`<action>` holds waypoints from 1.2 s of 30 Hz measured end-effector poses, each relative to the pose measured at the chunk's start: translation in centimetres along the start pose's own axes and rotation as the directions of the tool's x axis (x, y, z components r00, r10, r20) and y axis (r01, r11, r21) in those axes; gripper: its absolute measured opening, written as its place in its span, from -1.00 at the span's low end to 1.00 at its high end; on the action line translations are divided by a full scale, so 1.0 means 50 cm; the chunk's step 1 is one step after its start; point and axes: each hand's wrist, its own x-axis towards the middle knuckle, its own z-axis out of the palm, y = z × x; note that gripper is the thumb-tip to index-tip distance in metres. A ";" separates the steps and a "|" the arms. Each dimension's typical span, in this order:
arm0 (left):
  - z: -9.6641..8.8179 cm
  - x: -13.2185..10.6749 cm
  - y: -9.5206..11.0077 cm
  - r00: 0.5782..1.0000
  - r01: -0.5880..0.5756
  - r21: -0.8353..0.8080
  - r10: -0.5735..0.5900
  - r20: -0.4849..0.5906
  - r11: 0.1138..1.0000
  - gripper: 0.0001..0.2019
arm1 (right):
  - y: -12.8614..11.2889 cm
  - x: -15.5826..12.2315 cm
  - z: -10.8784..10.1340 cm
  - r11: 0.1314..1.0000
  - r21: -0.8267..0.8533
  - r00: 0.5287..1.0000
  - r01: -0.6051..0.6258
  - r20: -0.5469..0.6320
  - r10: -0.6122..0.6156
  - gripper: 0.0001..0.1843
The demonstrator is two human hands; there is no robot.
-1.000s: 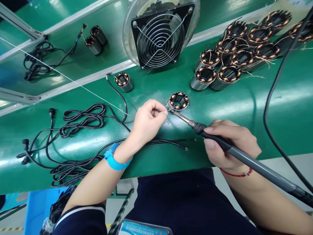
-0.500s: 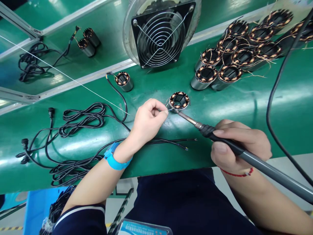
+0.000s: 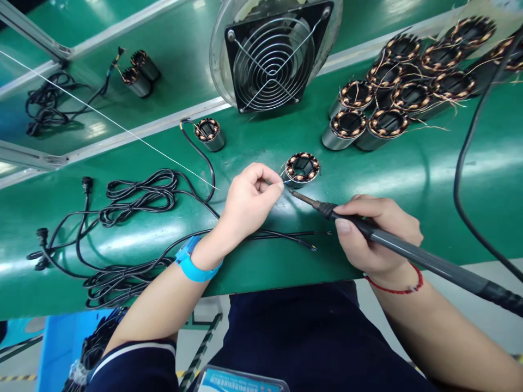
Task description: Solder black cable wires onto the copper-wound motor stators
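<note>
My left hand (image 3: 253,193) is closed in a pinch beside a motor stator (image 3: 302,167) with copper windings, standing upright on the green bench. From its fingertips a short piece of thin, pale solder wire (image 3: 287,181) sticks out toward the stator's near left edge. A long pale strand (image 3: 122,126) runs down from the upper left toward this hand. My right hand (image 3: 378,231) grips a soldering iron (image 3: 392,243) by its dark handle. The iron's tip points left, just below the stator and close to my left fingertips; whether it touches the wire I cannot tell.
Several stators (image 3: 388,124) stand grouped at the back right. Another stator (image 3: 210,134), joined to a black cable, stands back left. Coiled black cables (image 3: 141,196) lie on the left. A fan (image 3: 272,71) faces the bench; the iron's cord (image 3: 461,179) hangs at the right.
The soldering iron has moved left and slightly down, its tip leaving the stator's near edge for a spot by my left fingertips. My left hand keeps its pinch, nearly still.
</note>
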 end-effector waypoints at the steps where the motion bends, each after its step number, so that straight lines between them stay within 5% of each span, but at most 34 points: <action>1: 0.000 0.000 0.000 1.000 -0.001 0.001 0.001 -0.002 1.000 -0.88 | 0.000 0.000 0.000 1.000 -0.006 1.000 0.001 0.004 -0.001 -0.95; 13: -0.001 0.000 -0.001 1.000 -0.023 0.015 0.023 -0.002 1.000 -0.87 | -0.004 0.002 0.001 0.992 -0.111 0.988 -0.053 0.135 0.068 -0.95; 22: -0.004 0.003 -0.007 0.999 -0.038 0.023 0.037 0.015 0.999 -0.89 | 0.006 -0.007 -0.015 0.990 0.124 0.984 0.060 -0.177 -0.038 -0.77; 25: -0.006 0.003 -0.009 0.997 -0.074 0.031 0.073 0.025 0.997 -0.91 | -0.001 0.032 -0.021 0.987 0.134 0.995 -0.087 -0.041 0.094 -0.63; 28: -0.010 0.000 -0.003 0.999 -0.040 0.023 0.040 0.021 0.999 -0.89 | 0.000 0.087 -0.013 0.965 0.074 0.953 -0.251 0.194 0.233 -0.62; 32: -0.019 0.003 0.011 0.978 0.189 -0.046 -0.183 0.099 0.981 -0.84 | 0.025 0.130 0.017 0.992 0.012 0.897 -0.128 0.429 0.110 -0.58; 36: -0.031 0.011 0.025 0.914 0.363 -0.133 -0.325 0.242 0.922 -0.86 | 0.050 0.121 0.045 1.000 -0.017 0.870 -0.025 0.492 0.030 -0.49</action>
